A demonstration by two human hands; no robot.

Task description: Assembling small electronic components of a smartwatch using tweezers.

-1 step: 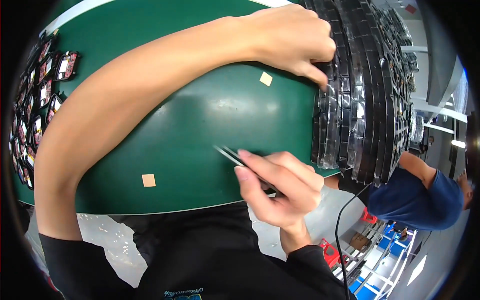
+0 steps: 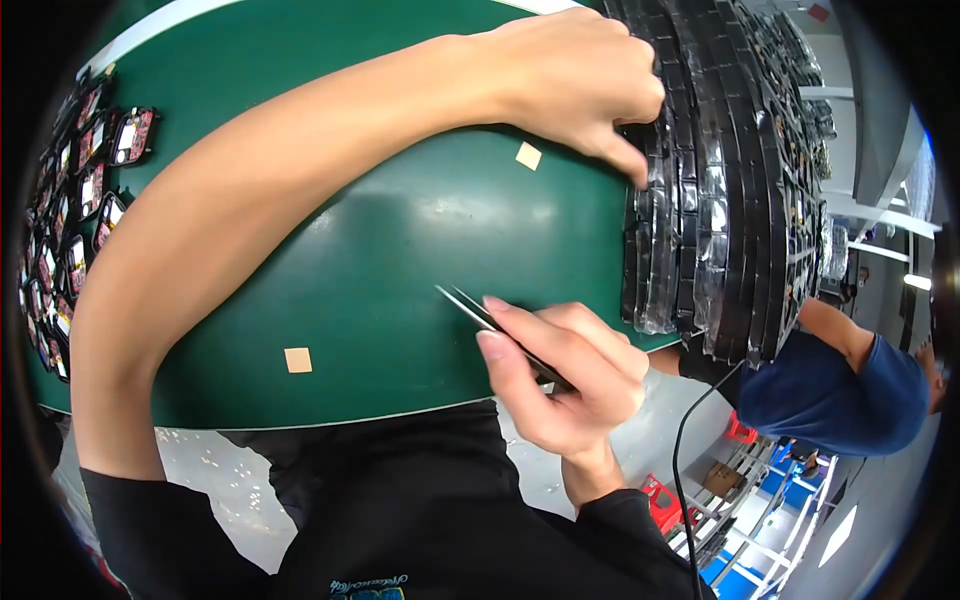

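My left arm reaches across the green table (image 2: 400, 240) to a tall stack of black plastic trays (image 2: 715, 200) on the right. Against the near side of this stack, my left hand (image 2: 590, 85) is closed, its fingers curled over a tray edge and the thumb pressed to its side. The fingertips are partly hidden. Lower down, my right hand (image 2: 575, 375) pinches a pair of tweezers (image 2: 468, 308) between thumb and fingers. The slim tips point up and left over the table, slightly apart, with nothing between them.
Two small beige squares (image 2: 298, 360) lie on the tabletop. Several black-framed devices with red boards (image 2: 134, 135) crowd the left edge. At right, a person in a dark blue shirt (image 2: 835, 395) is beyond the stack, near red stools (image 2: 662, 503) and a hanging black cable (image 2: 677, 450).
My left hand has shifted very slightly to the left at the stack. The tweezers and right hand have moved a little to the right, and the tips look sharper.
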